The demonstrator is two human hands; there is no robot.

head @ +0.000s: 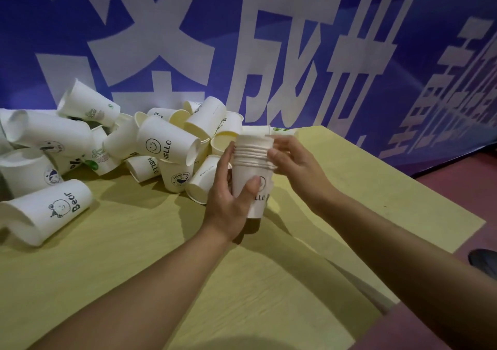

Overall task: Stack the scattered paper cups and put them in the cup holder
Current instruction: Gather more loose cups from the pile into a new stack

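Note:
A stack of several nested white paper cups (252,156) stands upright above the table, the outer cup printed "HELLO". My left hand (228,201) wraps around the lower body of the stack, thumb across the front. My right hand (293,158) touches the rims at the top right of the stack, fingers curled against it. A heap of loose white cups (161,145) lies tumbled behind and to the left. A single "Bear" cup (51,209) lies on its side at the left. No cup holder is in view.
The yellow-green table (166,255) ends in an edge at the right, with reddish floor (462,188) beyond. A blue banner wall (269,40) with large white characters rises directly behind the heap. A dark object (484,263) sits on the floor at the far right.

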